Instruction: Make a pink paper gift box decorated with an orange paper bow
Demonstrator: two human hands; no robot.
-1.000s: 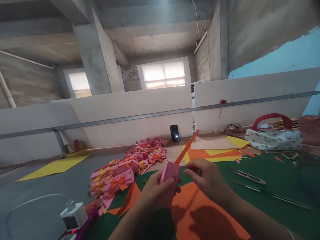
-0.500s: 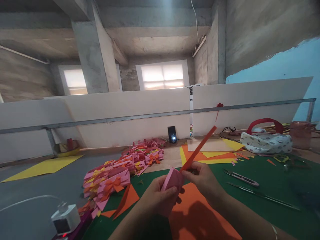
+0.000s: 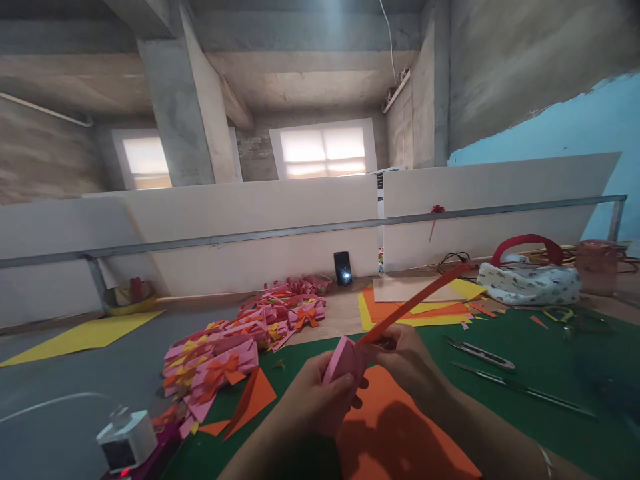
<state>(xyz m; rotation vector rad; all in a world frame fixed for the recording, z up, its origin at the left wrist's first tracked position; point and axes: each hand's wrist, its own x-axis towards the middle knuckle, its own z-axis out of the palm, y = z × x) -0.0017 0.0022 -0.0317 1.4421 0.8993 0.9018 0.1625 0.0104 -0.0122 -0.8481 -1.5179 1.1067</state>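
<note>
My left hand (image 3: 325, 390) is closed around a folded pink paper piece (image 3: 344, 360), held above the green cutting mat (image 3: 310, 363). At the top edge of that piece, my right hand (image 3: 397, 353) pinches the lower end of a long orange paper strip (image 3: 417, 300). The strip slants up to the right, and its lower end meets the pink paper; my fingers hide the exact contact. Under both hands lies an orange paper sheet (image 3: 400, 427), partly in shadow.
Left of my hands sits a pile of pink folded papers with bows (image 3: 240, 347). A craft knife (image 3: 483, 353) and tweezers (image 3: 523, 389) lie on the right. Coloured sheets (image 3: 367, 323), a phone (image 3: 343, 269), a cloth bag (image 3: 530, 283) and a white charger (image 3: 127, 440) are around.
The orange strip has swung down to the right and lies at a flatter slant, its far end now near the bag. My right fingers have shifted slightly; my left hand keeps its hold.
</note>
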